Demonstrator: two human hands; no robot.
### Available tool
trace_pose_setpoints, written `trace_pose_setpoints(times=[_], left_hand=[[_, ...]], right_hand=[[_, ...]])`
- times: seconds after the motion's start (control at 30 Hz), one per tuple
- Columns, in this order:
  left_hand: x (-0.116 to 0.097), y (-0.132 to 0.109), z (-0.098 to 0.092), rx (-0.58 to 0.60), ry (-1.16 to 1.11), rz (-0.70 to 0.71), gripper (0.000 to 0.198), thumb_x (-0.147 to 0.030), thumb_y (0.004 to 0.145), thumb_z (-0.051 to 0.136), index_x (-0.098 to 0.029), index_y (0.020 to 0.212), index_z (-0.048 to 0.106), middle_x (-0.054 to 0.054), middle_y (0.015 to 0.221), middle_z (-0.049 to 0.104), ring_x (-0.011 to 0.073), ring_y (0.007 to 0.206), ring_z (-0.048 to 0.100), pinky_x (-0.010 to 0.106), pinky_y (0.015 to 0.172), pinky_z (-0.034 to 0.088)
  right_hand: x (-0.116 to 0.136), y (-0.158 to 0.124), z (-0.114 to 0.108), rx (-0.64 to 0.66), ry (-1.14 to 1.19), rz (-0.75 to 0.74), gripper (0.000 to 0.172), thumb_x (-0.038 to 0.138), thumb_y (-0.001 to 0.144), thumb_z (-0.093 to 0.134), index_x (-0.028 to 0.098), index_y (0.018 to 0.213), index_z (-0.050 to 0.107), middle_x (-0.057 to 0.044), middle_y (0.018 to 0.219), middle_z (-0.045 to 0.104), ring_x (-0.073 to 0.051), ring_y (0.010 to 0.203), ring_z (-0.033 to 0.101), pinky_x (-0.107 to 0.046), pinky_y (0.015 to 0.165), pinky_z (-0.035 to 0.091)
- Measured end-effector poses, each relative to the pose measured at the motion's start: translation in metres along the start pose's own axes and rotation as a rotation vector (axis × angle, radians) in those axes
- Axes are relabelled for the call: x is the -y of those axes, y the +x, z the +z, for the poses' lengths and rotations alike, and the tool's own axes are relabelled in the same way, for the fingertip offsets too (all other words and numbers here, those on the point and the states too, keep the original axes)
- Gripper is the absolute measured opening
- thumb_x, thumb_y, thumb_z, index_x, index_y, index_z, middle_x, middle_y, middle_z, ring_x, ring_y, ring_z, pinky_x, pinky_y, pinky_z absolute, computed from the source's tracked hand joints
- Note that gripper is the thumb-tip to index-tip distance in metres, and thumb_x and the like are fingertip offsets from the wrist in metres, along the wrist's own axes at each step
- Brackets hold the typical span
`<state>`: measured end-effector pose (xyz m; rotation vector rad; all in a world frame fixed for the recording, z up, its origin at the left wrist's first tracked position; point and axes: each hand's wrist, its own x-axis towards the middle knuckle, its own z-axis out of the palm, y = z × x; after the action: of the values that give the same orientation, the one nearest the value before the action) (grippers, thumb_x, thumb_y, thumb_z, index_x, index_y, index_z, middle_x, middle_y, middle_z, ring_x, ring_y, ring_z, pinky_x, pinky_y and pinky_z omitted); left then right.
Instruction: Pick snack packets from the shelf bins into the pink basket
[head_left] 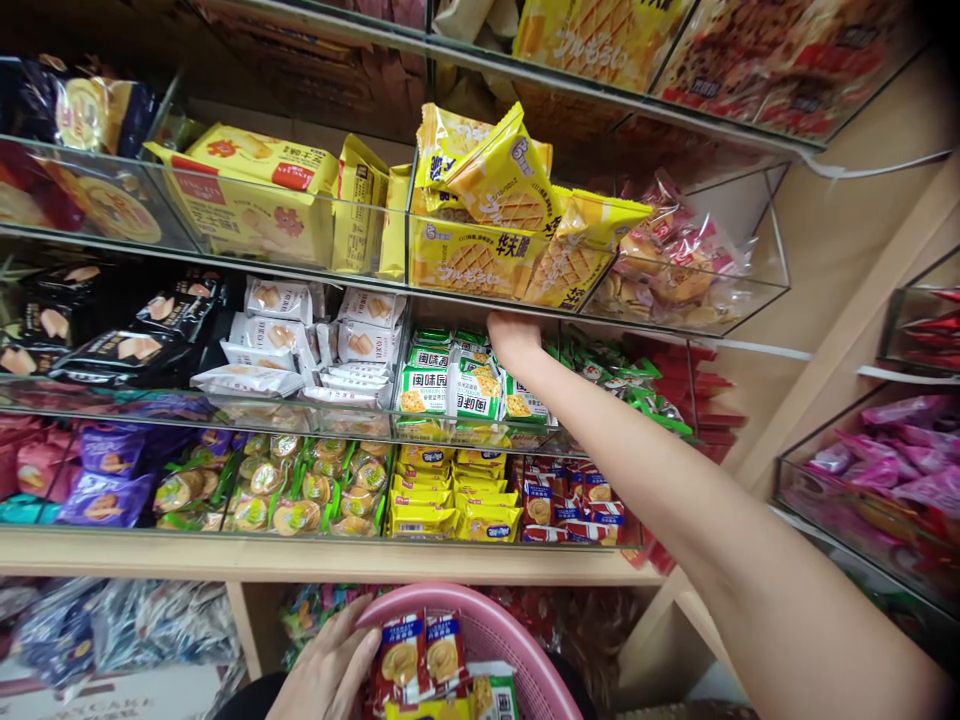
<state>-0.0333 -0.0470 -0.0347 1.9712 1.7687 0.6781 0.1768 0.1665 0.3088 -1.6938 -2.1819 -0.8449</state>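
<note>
Here, right hand (514,338) among green-and-white packets (475,390), left hand (326,665) at the pink basket (544,640)

Toward the left end of the middle tier (337,420), black packets (139,345) lie beside white packets (274,330), behind the clear front edge. Below them, purple packets (109,470) and round biscuits (266,475) fill the left part of the bottom tier. Under it, the left hand lies over the basket's left rim, its fingers at the red packets (401,655) inside; whether it grips the rim or a packet, I cannot tell. A yellow packet (427,710) and one more green-and-white packet lie beside the red ones. Above the basket, the green-and-white packets stand in rows on the middle tier, right of its centre. The right hand reaches in over the front edge there, under yellow waffle packets (480,255); its fingers are hidden, so I cannot tell whether they hold anything. Farthest right, pink packets (900,460) lie well apart from the basket's right rim.
</note>
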Motion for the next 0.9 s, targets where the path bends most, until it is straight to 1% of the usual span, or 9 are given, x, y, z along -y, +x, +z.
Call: trace_pose_setpoints(times=[0.1, 0.2, 0.23, 0.37, 0.5, 0.57, 0.67, 0.8, 0.9], left_hand=[[-0.01, 0.0, -0.004, -0.014, -0.027, -0.044, 0.054, -0.045, 0.095, 0.026, -0.016, 0.131, 0.055, 0.008, 0.145, 0.046, 0.0251, 0.134, 0.04, 0.045, 0.114, 0.029], [-0.016, -0.001, -0.007, -0.046, -0.051, -0.061, 0.057, -0.045, 0.095, 0.027, -0.012, 0.136, 0.048, 0.01, 0.142, 0.049, 0.0246, 0.133, 0.042, 0.043, 0.113, 0.031], [-0.017, -0.001, -0.007, -0.046, -0.047, -0.058, 0.057, -0.045, 0.095, 0.027, -0.012, 0.136, 0.048, 0.01, 0.142, 0.05, 0.0243, 0.132, 0.043, 0.043, 0.113, 0.031], [-0.014, -0.001, -0.007, -0.032, 0.0, -0.037, 0.054, -0.045, 0.095, 0.026, -0.019, 0.129, 0.057, 0.006, 0.143, 0.049, 0.0243, 0.134, 0.041, 0.043, 0.113, 0.03], [-0.013, 0.0, -0.008, -0.026, 0.034, -0.009, 0.054, -0.046, 0.095, 0.024, -0.021, 0.128, 0.058, 0.004, 0.143, 0.048, 0.0239, 0.134, 0.041, 0.043, 0.112, 0.031], [-0.013, 0.0, -0.008, -0.026, 0.039, 0.003, 0.054, -0.045, 0.095, 0.024, -0.02, 0.128, 0.058, 0.005, 0.143, 0.049, 0.0237, 0.133, 0.042, 0.042, 0.112, 0.032], [-0.011, -0.001, -0.007, -0.048, 0.032, 0.009, 0.053, -0.043, 0.096, 0.024, -0.02, 0.128, 0.059, 0.005, 0.143, 0.049, 0.0235, 0.133, 0.042, 0.042, 0.112, 0.032], [0.002, -0.001, 0.001, -0.091, -0.004, 0.035, 0.047, -0.042, 0.096, 0.03, -0.021, 0.129, 0.057, 0.004, 0.141, 0.051, 0.0228, 0.131, 0.045, 0.04, 0.112, 0.033], [0.009, -0.001, 0.006, -0.106, -0.021, 0.063, 0.044, -0.039, 0.096, 0.034, -0.022, 0.131, 0.055, 0.004, 0.142, 0.05, 0.0228, 0.132, 0.044, 0.038, 0.112, 0.032]], right_hand=[[0.001, -0.008, -0.007, -0.024, 0.007, 0.01, 0.039, 0.0, 0.087, 0.037, 0.006, 0.115, 0.063, -0.025, 0.109, 0.067, -0.032, 0.105, 0.064, -0.043, 0.081, 0.055], [-0.002, -0.012, -0.012, -0.02, 0.016, -0.036, 0.039, 0.001, 0.086, 0.038, 0.009, 0.115, 0.063, -0.021, 0.112, 0.067, -0.03, 0.105, 0.064, -0.04, 0.082, 0.055], [-0.004, -0.012, -0.013, -0.02, 0.017, -0.054, 0.039, 0.001, 0.087, 0.038, 0.009, 0.116, 0.063, -0.02, 0.114, 0.066, -0.029, 0.106, 0.064, -0.039, 0.083, 0.055], [-0.011, -0.011, -0.012, -0.044, 0.005, -0.114, 0.043, 0.004, 0.089, 0.037, 0.012, 0.127, 0.055, -0.02, 0.124, 0.061, -0.029, 0.113, 0.06, -0.041, 0.09, 0.052], [-0.014, -0.011, -0.01, -0.065, -0.01, -0.165, 0.044, 0.005, 0.091, 0.033, 0.015, 0.13, 0.053, -0.019, 0.121, 0.063, -0.027, 0.109, 0.062, -0.041, 0.092, 0.05], [-0.015, -0.013, -0.01, -0.074, -0.021, -0.189, 0.044, 0.005, 0.092, 0.032, 0.014, 0.13, 0.052, -0.02, 0.12, 0.063, -0.028, 0.109, 0.061, -0.041, 0.09, 0.05], [-0.016, -0.017, -0.012, -0.079, -0.038, -0.23, 0.041, 0.007, 0.092, 0.035, 0.013, 0.13, 0.051, -0.022, 0.12, 0.062, -0.029, 0.108, 0.062, -0.039, 0.085, 0.051], [-0.018, -0.027, -0.017, -0.079, -0.056, -0.289, 0.037, 0.006, 0.092, 0.037, 0.012, 0.126, 0.051, -0.021, 0.113, 0.065, -0.026, 0.101, 0.065, -0.035, 0.079, 0.05], [-0.02, -0.035, -0.021, -0.089, -0.071, -0.331, 0.037, 0.003, 0.091, 0.037, 0.012, 0.123, 0.051, -0.018, 0.111, 0.065, -0.026, 0.098, 0.066, -0.033, 0.074, 0.049]])
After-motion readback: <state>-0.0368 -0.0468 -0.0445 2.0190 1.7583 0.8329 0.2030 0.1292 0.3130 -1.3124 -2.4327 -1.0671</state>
